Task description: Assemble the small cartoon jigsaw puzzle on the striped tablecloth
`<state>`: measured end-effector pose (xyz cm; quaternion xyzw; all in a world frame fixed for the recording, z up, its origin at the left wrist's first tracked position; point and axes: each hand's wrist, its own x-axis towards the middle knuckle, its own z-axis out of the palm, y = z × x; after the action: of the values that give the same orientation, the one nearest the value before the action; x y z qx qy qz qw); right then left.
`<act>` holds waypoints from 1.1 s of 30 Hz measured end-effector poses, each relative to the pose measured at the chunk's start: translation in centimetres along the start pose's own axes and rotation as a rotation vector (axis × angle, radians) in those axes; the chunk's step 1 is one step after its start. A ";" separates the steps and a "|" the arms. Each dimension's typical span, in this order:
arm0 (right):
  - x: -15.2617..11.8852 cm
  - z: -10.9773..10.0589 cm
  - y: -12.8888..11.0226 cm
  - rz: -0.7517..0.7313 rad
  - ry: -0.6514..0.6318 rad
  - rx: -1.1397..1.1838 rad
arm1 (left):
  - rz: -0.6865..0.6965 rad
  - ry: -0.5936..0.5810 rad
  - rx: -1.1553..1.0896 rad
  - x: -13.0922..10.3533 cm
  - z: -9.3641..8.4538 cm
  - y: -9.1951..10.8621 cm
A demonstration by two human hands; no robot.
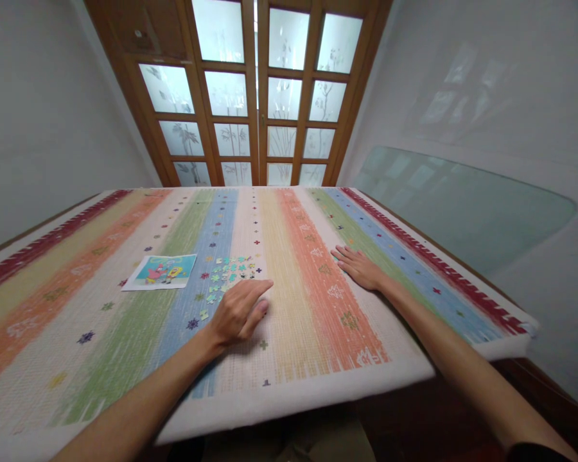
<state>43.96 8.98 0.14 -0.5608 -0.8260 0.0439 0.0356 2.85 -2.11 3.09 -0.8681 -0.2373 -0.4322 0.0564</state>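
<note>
Small puzzle pieces (231,268), mostly teal, lie in a loose cluster on the striped tablecloth (289,308). My left hand (241,311) is just on the near side of them, fingers loosely bent and thumb apart, with nothing visible in it. It covers part of the cluster's near edge. Farther right, my right hand (359,266) rests flat on the cloth with fingers stretched out. A bit of teal, likely a puzzle piece (335,258), shows at its fingertips. Left of the cluster lies a picture card (166,272) with a pink and a yellow cartoon figure.
The cloth covers a wide table whose near edge (289,401) runs in front of me. Beyond the far edge stand wooden doors (260,96) with frosted panes. A pale glass panel (462,199) leans along the right wall.
</note>
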 end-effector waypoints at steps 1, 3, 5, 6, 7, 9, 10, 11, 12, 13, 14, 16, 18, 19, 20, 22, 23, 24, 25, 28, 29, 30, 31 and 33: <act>0.1 -0.1 0.6 0.028 -0.001 0.001 | 0.001 0.001 -0.001 0.0 0.0 0.0; 0.3 -0.2 1.5 0.062 0.007 0.003 | 0.004 0.005 -0.004 0.0 -0.1 0.1; 0.4 -0.1 2.0 0.064 0.024 0.007 | 0.015 0.016 -0.011 0.1 -0.1 0.1; 0.4 0.0 2.2 0.061 0.032 0.009 | 0.022 0.018 -0.015 0.1 -0.1 0.1; 0.5 0.1 2.3 0.059 0.039 0.013 | 0.029 0.020 -0.020 0.1 -0.1 0.1; 0.4 0.3 2.4 0.060 0.053 0.020 | 0.048 0.016 -0.035 0.1 0.0 0.1; 0.4 0.3 2.4 0.060 0.061 0.025 | 0.058 0.010 -0.043 0.1 0.1 0.1; 0.3 0.3 2.3 0.058 0.068 0.030 | 0.071 0.003 -0.051 0.1 0.1 0.2; 0.3 0.3 2.3 0.054 0.075 0.036 | 0.084 -0.004 -0.057 0.1 0.2 0.2; 0.2 0.3 2.2 0.050 0.081 0.041 | 0.096 -0.012 -0.060 0.2 0.3 0.3; 0.2 0.3 2.2 0.046 0.085 0.045 | 0.111 -0.019 -0.063 0.2 0.3 0.4; 0.2 0.2 2.1 0.041 0.091 0.050 | 0.146 -0.029 -0.067 0.3 0.4 0.6; 0.3 0.2 2.0 0.036 0.092 0.047 | 0.179 -0.038 -0.071 0.5 0.5 0.9; 0.3 0.2 2.0 0.033 0.088 0.044 | 0.197 -0.043 -0.074 0.6 0.6 1.0; 0.3 0.1 2.0 0.029 0.081 0.042 | 0.213 -0.048 -0.078 0.7 0.6 1.0; 0.4 0.1 2.0 0.018 0.067 0.042 | 0.237 -0.059 -0.087 0.8 0.8 1.1; 0.4 0.1 2.0 0.011 0.061 0.043 | 0.247 -0.067 -0.090 0.8 0.8 1.1; 0.5 0.1 2.0 0.005 0.056 0.045 | 0.252 -0.078 -0.092 0.8 0.9 1.1; 0.5 0.1 2.0 0.001 0.053 0.046 | 0.251 -0.090 -0.092 0.8 1.0 1.0; 0.5 0.1 1.8 0.006 0.056 0.047 | 0.242 -0.118 -0.093 0.7 1.2 0.8; 0.5 0.1 1.7 0.012 0.059 0.045 | 0.239 -0.121 -0.095 0.7 1.2 0.8; 0.4 0.1 1.6 0.018 0.060 0.043 | 0.240 -0.122 -0.097 0.7 1.3 0.8; 0.4 0.1 1.4 0.021 0.061 0.039 | 0.244 -0.123 -0.098 0.7 1.3 0.8; 0.2 0.1 1.1 0.018 0.058 0.034 | 0.251 -0.119 -0.098 0.7 1.2 0.9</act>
<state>44.89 9.62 -0.08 -0.5687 -0.8186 0.0418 0.0687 4.51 -2.25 2.99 -0.9169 -0.1085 -0.3804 0.0531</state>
